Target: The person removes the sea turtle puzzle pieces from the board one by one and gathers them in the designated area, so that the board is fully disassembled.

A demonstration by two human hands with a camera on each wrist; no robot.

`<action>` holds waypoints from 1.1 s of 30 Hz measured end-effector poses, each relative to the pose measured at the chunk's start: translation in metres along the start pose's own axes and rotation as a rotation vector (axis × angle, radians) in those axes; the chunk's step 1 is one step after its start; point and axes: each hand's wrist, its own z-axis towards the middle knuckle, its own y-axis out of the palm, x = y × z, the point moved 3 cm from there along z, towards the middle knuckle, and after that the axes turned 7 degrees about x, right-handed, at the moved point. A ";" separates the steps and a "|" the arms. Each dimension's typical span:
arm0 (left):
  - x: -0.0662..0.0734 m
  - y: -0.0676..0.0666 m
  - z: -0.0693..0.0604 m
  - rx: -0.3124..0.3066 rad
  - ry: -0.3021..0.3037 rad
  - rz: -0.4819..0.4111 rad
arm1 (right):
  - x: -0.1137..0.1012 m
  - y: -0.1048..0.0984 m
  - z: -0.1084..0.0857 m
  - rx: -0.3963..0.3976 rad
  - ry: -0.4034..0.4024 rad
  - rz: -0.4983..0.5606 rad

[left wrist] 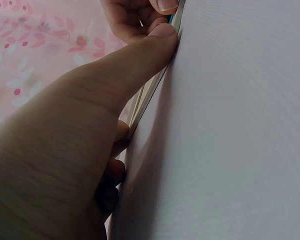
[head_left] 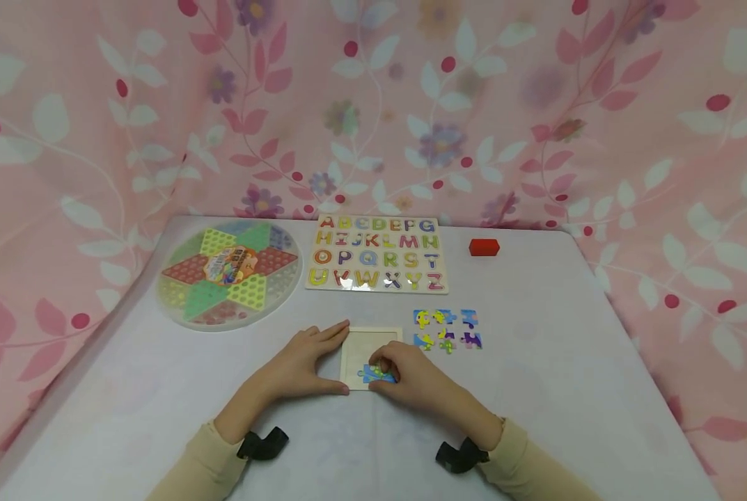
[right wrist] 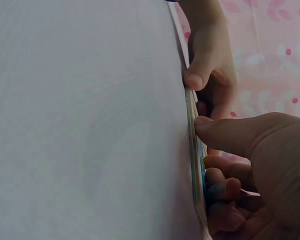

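A small square wooden puzzle tray (head_left: pixel 371 332) lies in front of me on the table. My left hand (head_left: pixel 298 363) braces its left side, index finger and thumb straight, touching the far and near corners. Curled over the tray's near right part, my right hand (head_left: pixel 415 376) grips a blue-green jigsaw piece, which its fingers partly cover. Blue jigsaw pieces (head_left: pixel 368 376) lie in the tray beside those fingertips. In the right wrist view, the right thumb (right wrist: pixel 221 131) touches the tray's near edge. The left thumb (left wrist: pixel 150 50) meets that edge in the left wrist view.
Several loose jigsaw pieces (head_left: pixel 447 341) lie in two rows right of the tray. Behind stands an alphabet board (head_left: pixel 378 291). A round star-patterned game board (head_left: pixel 271 285) is at the back left, and a red block (head_left: pixel 484 248) at the back right.
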 end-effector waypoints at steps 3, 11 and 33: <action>0.000 0.001 0.000 0.003 0.000 -0.002 | -0.001 0.000 -0.002 0.016 0.000 0.004; -0.001 0.002 0.000 -0.007 -0.008 0.000 | -0.001 -0.002 -0.004 0.013 0.007 0.012; 0.000 0.001 0.000 0.000 0.001 0.011 | 0.000 0.005 -0.004 -0.032 0.055 -0.018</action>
